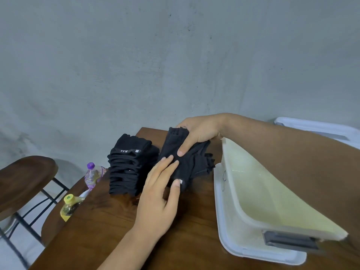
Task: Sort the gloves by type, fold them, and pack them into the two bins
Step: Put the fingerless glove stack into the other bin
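Observation:
A tall stack of folded black gloves (130, 168) stands on the brown wooden table (109, 227). Right of it lies a looser pile of black gloves (196, 160). My right hand (196, 136) grips the top black glove (173, 145) of that pile at its far end, thumb on top. My left hand (161, 193) pinches the near end of the same glove, thumb by a small white tag, fingers on top. A pale yellow bin (259, 193) stands at the right on a white lid (229, 236). A second white bin (321, 127) shows behind my right forearm.
Two plastic bottles lean off the table's left edge: one with a purple cap (93, 175) and one with a yellow cap (69, 206). A dark wooden chair (23, 178) with a metal frame stands at the left. A grey wall rises behind.

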